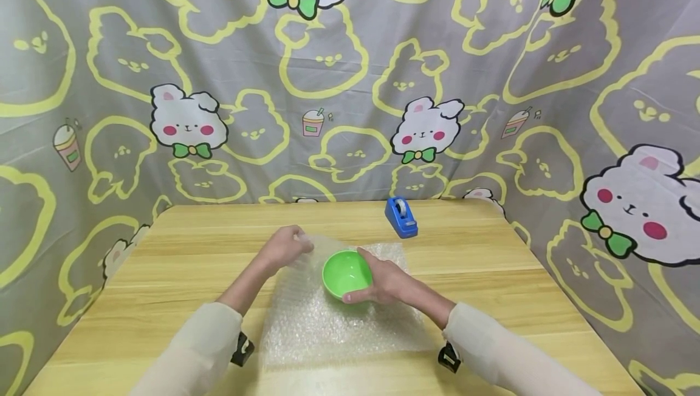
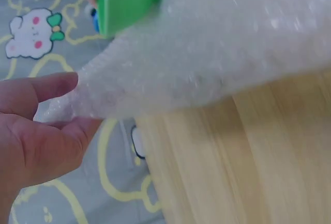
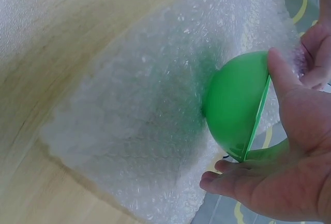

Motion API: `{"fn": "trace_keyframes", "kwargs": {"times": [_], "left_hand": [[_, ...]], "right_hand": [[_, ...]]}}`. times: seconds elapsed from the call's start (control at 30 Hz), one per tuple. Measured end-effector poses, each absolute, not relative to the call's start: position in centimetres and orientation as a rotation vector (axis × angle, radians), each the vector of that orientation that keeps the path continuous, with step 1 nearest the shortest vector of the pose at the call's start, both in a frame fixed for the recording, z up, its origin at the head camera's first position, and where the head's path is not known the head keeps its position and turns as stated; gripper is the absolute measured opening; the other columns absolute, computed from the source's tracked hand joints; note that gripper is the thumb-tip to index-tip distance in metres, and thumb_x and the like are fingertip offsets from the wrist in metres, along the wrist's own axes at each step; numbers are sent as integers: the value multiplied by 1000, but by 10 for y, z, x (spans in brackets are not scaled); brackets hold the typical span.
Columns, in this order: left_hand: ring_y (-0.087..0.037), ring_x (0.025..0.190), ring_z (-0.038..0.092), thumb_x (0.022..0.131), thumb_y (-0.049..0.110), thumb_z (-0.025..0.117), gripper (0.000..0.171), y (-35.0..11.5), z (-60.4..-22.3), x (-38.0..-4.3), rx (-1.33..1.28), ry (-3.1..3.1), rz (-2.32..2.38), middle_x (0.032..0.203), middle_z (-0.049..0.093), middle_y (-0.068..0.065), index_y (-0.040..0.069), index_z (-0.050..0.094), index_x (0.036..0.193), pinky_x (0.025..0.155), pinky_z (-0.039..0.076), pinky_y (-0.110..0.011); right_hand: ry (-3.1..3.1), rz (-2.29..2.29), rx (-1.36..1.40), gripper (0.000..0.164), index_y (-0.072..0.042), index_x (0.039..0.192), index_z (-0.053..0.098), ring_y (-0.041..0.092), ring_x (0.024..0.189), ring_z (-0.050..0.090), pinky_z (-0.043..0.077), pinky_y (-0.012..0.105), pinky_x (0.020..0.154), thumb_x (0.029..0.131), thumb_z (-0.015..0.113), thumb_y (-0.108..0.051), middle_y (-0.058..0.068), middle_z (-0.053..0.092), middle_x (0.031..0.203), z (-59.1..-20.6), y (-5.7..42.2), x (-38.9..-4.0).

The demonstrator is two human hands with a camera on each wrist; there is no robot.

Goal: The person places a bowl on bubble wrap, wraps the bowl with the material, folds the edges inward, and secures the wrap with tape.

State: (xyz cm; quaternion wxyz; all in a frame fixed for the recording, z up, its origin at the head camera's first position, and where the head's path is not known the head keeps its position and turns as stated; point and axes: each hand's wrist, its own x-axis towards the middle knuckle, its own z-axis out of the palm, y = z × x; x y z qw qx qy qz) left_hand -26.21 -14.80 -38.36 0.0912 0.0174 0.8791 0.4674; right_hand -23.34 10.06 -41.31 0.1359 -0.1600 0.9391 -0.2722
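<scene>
- Well to the left, wood grain on the table (image 1: pixel 180 256) gives room between its left edge and the left hand.
- The left hand (image 1: pixel 284 246) pinches a far corner of the bubble wrap (image 1: pixel 312 332), raised off the wood; the tips are hard to make out from the head.
- Centrally, the green bowl (image 1: pixel 344 271) is over the wrap, tilted, its hollow toward the head camera. The left wrist view cuts it off, and whether its base touches the wrap cannot be told.
- The right hand (image 1: pixel 387 280) grips the bowl's right side, digits spread along the rim.
- Past the wrap's far right corner stands the blue tape dispenser (image 1: pixel 401 218); more wood reaches the right edge.
</scene>
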Motion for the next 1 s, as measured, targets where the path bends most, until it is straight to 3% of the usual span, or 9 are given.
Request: {"fn": "trace_keyframes", "kwargs": {"times": [0.13, 0.27, 0.5, 0.57, 0.67, 0.8, 0.9, 0.97, 1.0], "left_hand": [[-35, 95, 71, 96, 8, 57, 25, -136, -378, -260, 29, 2518, 1500, 116, 63, -27, -7, 52, 116, 76, 63, -40], [-32, 98, 68, 98, 11, 56, 32, -125, -373, -258, 33, 2568, 1456, 120, 61, -24, -8, 52, 123, 78, 61, -39], [-23, 81, 59, 96, 14, 56, 26, -111, -369, -250, 100, 2691, 1320, 101, 62, -15, -3, 57, 117, 64, 52, -31], [-21, 77, 58, 99, 20, 58, 25, -108, -368, -249, 126, 2702, 1287, 98, 62, -13, -1, 59, 114, 62, 50, -29], [-22, 78, 61, 103, 37, 56, 38, -106, -366, -246, 174, 2691, 1232, 102, 65, -13, 1, 61, 115, 64, 52, -32], [-29, 89, 69, 107, 51, 41, 57, -107, -366, -245, 214, 2594, 1300, 112, 69, -20, -2, 62, 118, 71, 60, -40], [-31, 97, 70, 108, 28, 46, 38, -109, -370, -243, 251, 2531, 1392, 110, 70, -23, -5, 63, 112, 76, 62, -44], [-31, 98, 71, 98, 4, 56, 15, -110, -374, -240, 293, 2556, 1399, 108, 72, -20, -5, 66, 105, 77, 62, -42], [-31, 98, 71, 89, -7, 60, 14, -110, -377, -239, 320, 2583, 1388, 106, 72, -19, -4, 67, 102, 77, 62, -41]], "right_hand": [[2724, -785, -462, 118, -7, 160, 24, 38, 117, 62, 55, 52, 94, 72, 89, -51, 26, 61, 133, -413, 101, -234], [2727, -780, -455, 118, -7, 160, 24, 38, 116, 63, 55, 52, 93, 72, 89, -52, 25, 61, 132, -413, 101, -234], [2724, -793, -476, 118, -7, 160, 24, 38, 113, 63, 56, 52, 90, 72, 89, -51, 25, 62, 130, -413, 103, -233], [2719, -798, -481, 117, -7, 160, 25, 36, 111, 63, 56, 51, 89, 72, 89, -51, 24, 63, 128, -413, 103, -233], [2709, -807, -498, 117, -6, 160, 24, 32, 107, 64, 57, 48, 86, 73, 88, -50, 21, 64, 124, -414, 103, -233], [2695, -817, -521, 115, -6, 160, 25, 24, 96, 63, 55, 40, 78, 74, 87, -50, 15, 66, 115, -414, 103, -234], [2689, -816, -532, 112, -8, 159, 26, 20, 89, 61, 53, 36, 73, 75, 87, -51, 12, 66, 108, -414, 103, -235], [2695, -806, -530, 112, -8, 159, 27, 21, 92, 61, 53, 37, 75, 75, 86, -51, 13, 67, 112, -413, 104, -235], [2699, -801, -527, 112, -8, 159, 26, 23, 95, 62, 53, 39, 77, 75, 86, -52, 15, 67, 115, -413, 104, -234]]}}
